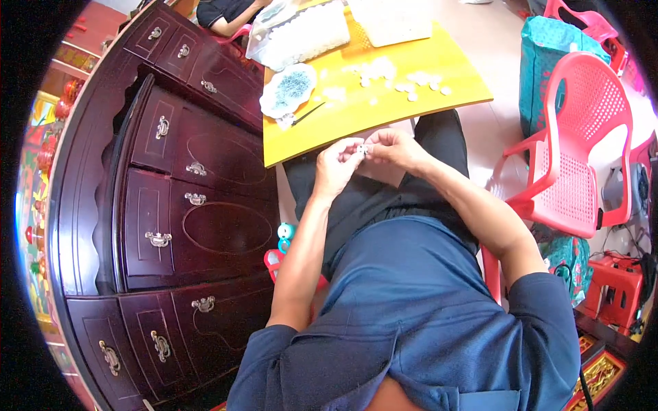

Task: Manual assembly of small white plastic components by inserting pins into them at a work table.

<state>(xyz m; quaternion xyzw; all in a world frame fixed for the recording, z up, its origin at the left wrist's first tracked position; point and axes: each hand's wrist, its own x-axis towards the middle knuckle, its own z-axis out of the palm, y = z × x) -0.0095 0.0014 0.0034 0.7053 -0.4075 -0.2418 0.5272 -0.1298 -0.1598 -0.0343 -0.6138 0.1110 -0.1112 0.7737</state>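
My left hand [333, 170] and my right hand [399, 150] meet over my lap, just off the near edge of the yellow table [384, 118]. Between their fingertips they pinch a small whitish piece with dark spots [362, 148]; its exact kind is too small to make out. Both hands are closed on it. Beyond them on the tabletop lie several small white round pieces [411, 96]. A white scalloped dish [266, 103] at the table's left holds many tiny dark bits. A thin dark pointed tool [310, 113] rests beside the dish.
A clear plastic bag of white pieces [301, 38] and a pale tray [394, 26] occupy the table's far side. Another person's arm [233, 22] shows at the far left. Dark wooden cabinets [226, 226] line my left; a pink plastic chair [562, 185] and teal bag [541, 82] stand right.
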